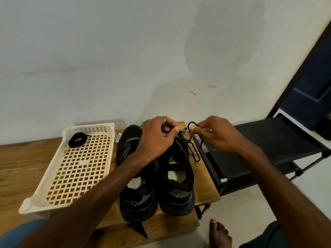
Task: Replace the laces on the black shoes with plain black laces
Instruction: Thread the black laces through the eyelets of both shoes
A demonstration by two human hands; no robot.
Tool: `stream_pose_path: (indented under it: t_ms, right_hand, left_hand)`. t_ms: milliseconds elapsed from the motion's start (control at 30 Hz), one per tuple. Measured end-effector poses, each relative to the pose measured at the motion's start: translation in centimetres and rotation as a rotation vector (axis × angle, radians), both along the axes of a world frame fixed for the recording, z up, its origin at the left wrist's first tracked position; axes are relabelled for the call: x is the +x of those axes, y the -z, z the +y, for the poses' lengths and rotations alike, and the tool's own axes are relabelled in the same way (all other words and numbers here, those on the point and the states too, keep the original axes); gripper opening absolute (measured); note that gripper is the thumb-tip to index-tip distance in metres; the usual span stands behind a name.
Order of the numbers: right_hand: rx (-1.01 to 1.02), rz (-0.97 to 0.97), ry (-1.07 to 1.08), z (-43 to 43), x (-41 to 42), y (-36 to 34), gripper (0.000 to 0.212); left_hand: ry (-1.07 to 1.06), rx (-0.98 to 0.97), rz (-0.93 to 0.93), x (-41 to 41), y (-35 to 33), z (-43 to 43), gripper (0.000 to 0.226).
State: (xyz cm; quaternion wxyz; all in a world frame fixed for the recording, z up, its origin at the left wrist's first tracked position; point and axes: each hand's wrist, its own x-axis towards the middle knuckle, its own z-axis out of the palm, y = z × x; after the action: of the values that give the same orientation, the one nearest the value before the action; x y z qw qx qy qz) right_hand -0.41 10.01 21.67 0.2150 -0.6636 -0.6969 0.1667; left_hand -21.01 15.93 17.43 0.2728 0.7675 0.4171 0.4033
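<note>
Two black shoes stand side by side on a wooden table, heels toward me: the left shoe and the right shoe. My left hand is curled over the front of the right shoe, fingers pinching at its lacing. My right hand pinches a plain black lace, which loops above my fingers and hangs down beside the right shoe. A black-and-white patterned lace lies behind the shoes between my hands. A coiled black lace rests in the far corner of a cream plastic basket.
The cream basket lies left of the shoes on the table. A black fabric-topped metal rack stands right of the table. A white wall rises behind. My bare foot is on the floor at the lower right.
</note>
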Motion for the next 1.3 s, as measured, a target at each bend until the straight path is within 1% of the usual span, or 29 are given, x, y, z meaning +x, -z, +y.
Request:
stream_pose_path:
  t_ms: [33,67,133,200,267,300,367,433,500,600,667,700,800,833,900,1000,1067,1133,1200,1233,1300]
  right_hand:
    - [0.050,0.043,-0.026,0.0,-0.3,-0.3,0.040]
    - [0.078,0.131,-0.064,-0.1,-0.7,-0.6,0.042]
    - [0.073,0.395,-0.133,-0.2,-1.5,-1.0,0.045]
    - [0.050,0.636,-0.122,-0.2,-2.2,-1.1,0.050]
    - [0.028,0.753,-0.085,-0.1,-2.5,-1.1,0.054]
    - [-0.001,0.779,-0.084,0.0,-2.5,-1.1,0.054]
    - [-0.109,0.814,-0.121,0.0,-2.5,-1.0,0.053]
    - [-0.182,0.875,-0.145,0.1,-2.7,-1.0,0.051]
    - [-0.155,0.951,-0.110,0.2,-2.9,-1.1,0.049]
    - [-0.031,0.970,0.010,0.4,-2.8,-1.2,0.043]
    - [-0.010,0.979,0.060,0.7,-2.7,-1.1,0.041]
    - [-0.019,0.999,0.071,0.7,-2.7,-1.1,0.040]
    - [-0.015,1.052,0.085,0.9,-2.4,-1.1,0.037]
    - [0.000,1.060,0.103,0.9,-2.3,-1.2,0.036]
    - [0.027,1.045,0.142,1.0,-2.0,-1.0,0.036]
    - [0.002,0.907,0.161,1.1,-2.1,-0.2,0.038]
    - [-0.058,0.791,0.169,1.1,-2.2,0.2,0.041]
    - [-0.166,0.666,0.154,1.0,-2.0,0.2,0.049]
    - [-0.245,0.479,0.130,0.9,-1.9,0.4,0.061]
    - [-0.228,0.357,0.146,0.9,-2.0,0.4,0.066]
    - [-0.060,0.130,0.222,1.0,-2.0,0.4,0.064]
  left_hand:
    - [0.045,-0.017,-0.056,0.1,-0.7,-0.2,0.012]
    - [0.098,-0.035,-0.093,0.2,-1.3,-0.4,0.015]
    - [0.211,-0.096,-0.144,0.4,-2.2,-0.8,0.019]
    - [0.309,-0.223,-0.204,0.4,-2.6,-1.1,0.023]
    - [0.390,-0.378,-0.275,0.4,-2.9,-1.3,0.026]
    - [0.416,-0.437,-0.302,0.3,-3.1,-1.4,0.028]
    - [0.443,-0.493,-0.328,0.2,-3.5,-1.6,0.036]
    - [0.475,-0.505,-0.323,0.0,-3.7,-1.5,0.031]
    - [0.503,-0.525,-0.305,-0.1,-3.7,-1.3,0.030]
    - [0.524,-0.609,-0.294,-0.2,-3.7,-1.4,0.048]
    - [0.540,-0.606,-0.263,-0.4,-3.4,-1.4,0.058]
    - [0.539,-0.583,-0.241,-0.5,-3.3,-1.4,0.054]
    - [0.463,-0.477,-0.211,-1.1,-3.1,-0.9,0.028]
    - [0.431,-0.450,-0.216,-1.4,-3.2,-0.7,0.023]
    - [0.392,-0.435,-0.240,-2.2,-3.4,-0.1,0.023]
    - [0.375,-0.436,-0.209,-3.1,-3.5,0.6,0.027]
    - [0.332,-0.392,-0.154,-3.8,-3.2,0.9,0.025]
    - [0.246,-0.333,-0.141,-4.4,-2.7,1.2,0.019]
    - [0.166,-0.290,-0.151,-5.0,-2.5,1.5,0.015]
    - [0.140,-0.274,-0.149,-5.2,-2.6,1.6,0.014]
    - [0.114,-0.234,-0.119,-5.4,-2.8,1.9,0.013]
